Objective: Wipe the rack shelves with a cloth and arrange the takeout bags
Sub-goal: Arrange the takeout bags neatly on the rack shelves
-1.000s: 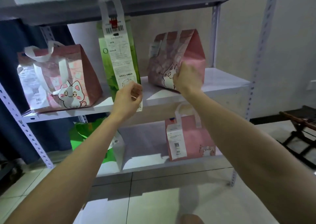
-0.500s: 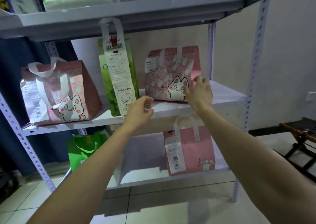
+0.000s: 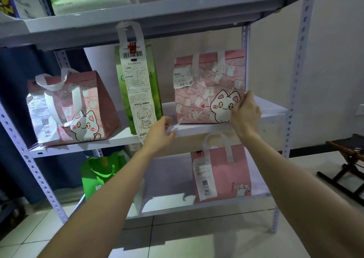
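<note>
Bag in play here is the pink cat-print takeout bag (image 3: 204, 92) at the right end of the white middle shelf (image 3: 273, 110), standing upright with the cat face out toward you. Your right hand (image 3: 245, 114) has its fingers curled round the bag's front right corner, low down, so that's a proper hold and not just a touch. Grabbing it low makes sense to me: these soft bags probably flop if you steer them by the handles, and the corner lets you square it to the shelf edge.

Your left hand (image 3: 159, 132) sits at the shelf's front lip with its fingers loosely bent. It's right beside the tail of the long white paper receipt (image 3: 137, 88) hanging off the tall green bag (image 3: 157, 80). Can't tell whether it's pinching that receipt or holding nothing.

Further left on the same shelf there's a second pink cat bag (image 3: 78, 108), well apart from yours. One shelf down you've got a smaller pink bag (image 3: 222, 171) and a bright green tote (image 3: 100, 171). No cloth in sight, so I'd guess you're on the arranging part.
</note>
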`<state>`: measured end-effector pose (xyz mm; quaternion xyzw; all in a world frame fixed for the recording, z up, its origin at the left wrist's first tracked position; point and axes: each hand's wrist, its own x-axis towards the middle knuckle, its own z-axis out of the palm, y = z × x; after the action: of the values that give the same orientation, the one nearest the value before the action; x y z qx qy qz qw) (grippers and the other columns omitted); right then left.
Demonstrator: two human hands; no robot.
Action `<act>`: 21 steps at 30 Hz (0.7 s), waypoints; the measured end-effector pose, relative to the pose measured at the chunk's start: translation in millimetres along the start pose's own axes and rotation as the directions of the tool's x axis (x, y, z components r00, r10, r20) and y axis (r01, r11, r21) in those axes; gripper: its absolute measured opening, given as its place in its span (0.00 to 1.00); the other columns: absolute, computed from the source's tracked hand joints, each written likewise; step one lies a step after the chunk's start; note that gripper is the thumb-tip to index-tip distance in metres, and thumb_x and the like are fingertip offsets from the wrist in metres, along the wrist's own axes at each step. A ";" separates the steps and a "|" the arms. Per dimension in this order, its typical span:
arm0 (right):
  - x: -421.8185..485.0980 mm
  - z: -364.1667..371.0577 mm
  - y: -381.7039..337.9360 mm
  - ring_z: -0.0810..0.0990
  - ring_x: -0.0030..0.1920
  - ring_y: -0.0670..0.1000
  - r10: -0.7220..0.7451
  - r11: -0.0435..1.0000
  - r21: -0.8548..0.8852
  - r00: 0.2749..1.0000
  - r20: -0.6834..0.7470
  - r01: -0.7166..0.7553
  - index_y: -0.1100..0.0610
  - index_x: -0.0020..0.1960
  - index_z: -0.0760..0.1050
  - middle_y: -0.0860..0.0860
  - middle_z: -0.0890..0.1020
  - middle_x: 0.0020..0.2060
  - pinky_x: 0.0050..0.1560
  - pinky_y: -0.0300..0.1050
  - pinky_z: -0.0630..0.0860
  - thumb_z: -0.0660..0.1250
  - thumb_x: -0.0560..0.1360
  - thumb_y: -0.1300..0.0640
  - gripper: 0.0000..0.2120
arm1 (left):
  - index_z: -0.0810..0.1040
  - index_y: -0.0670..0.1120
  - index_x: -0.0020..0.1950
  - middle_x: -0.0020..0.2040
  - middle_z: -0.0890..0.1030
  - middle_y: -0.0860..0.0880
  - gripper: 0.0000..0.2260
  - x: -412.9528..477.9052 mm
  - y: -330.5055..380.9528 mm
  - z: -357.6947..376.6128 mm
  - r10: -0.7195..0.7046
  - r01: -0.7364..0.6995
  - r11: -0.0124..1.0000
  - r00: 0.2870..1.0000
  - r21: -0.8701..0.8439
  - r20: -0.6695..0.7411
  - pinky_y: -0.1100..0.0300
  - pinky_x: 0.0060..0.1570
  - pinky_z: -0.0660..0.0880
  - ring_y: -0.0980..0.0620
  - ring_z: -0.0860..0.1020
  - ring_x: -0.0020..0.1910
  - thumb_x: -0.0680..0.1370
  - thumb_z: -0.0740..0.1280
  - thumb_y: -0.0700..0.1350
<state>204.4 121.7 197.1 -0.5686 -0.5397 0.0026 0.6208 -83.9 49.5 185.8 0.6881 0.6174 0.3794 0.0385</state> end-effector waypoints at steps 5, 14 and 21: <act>-36.1 -35.5 21.5 0.75 0.33 0.47 -0.024 0.990 0.132 0.977 -0.211 0.053 0.51 0.51 0.66 0.49 0.76 0.37 0.32 0.42 0.67 0.55 0.85 0.51 0.06 | 0.62 0.58 0.83 0.74 0.78 0.55 0.42 -19.3 20.1 8.0 0.083 -0.090 0.955 0.996 -0.284 -0.037 0.59 0.65 0.77 0.58 0.80 0.67 0.75 0.75 0.70; -151.9 -63.9 62.9 0.76 0.47 0.35 -0.136 0.920 0.335 0.967 -0.215 0.204 0.61 0.60 0.74 0.38 0.74 0.48 0.49 0.27 0.69 0.67 0.83 0.48 0.16 | 0.67 0.62 0.72 0.63 0.77 0.66 0.31 -104.3 -2.8 26.8 0.169 -0.203 0.968 0.963 -0.149 -0.209 0.68 0.57 0.78 0.69 0.78 0.60 0.75 0.74 0.70; -262.9 -33.7 104.4 0.73 0.41 0.48 -0.126 0.947 0.308 0.989 0.078 0.096 0.61 0.53 0.75 0.48 0.75 0.43 0.43 0.37 0.70 0.65 0.84 0.52 0.11 | 0.78 0.54 0.66 0.52 0.80 0.74 0.24 -188.5 -81.6 49.4 0.062 -0.075 0.990 0.992 -0.121 -0.108 0.75 0.49 0.76 0.73 0.79 0.50 0.73 0.82 0.50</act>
<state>181.1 -27.3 -44.6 -0.4346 -0.5935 0.0782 0.6729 -113.3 -76.5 18.8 0.6845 0.5695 0.4537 0.0363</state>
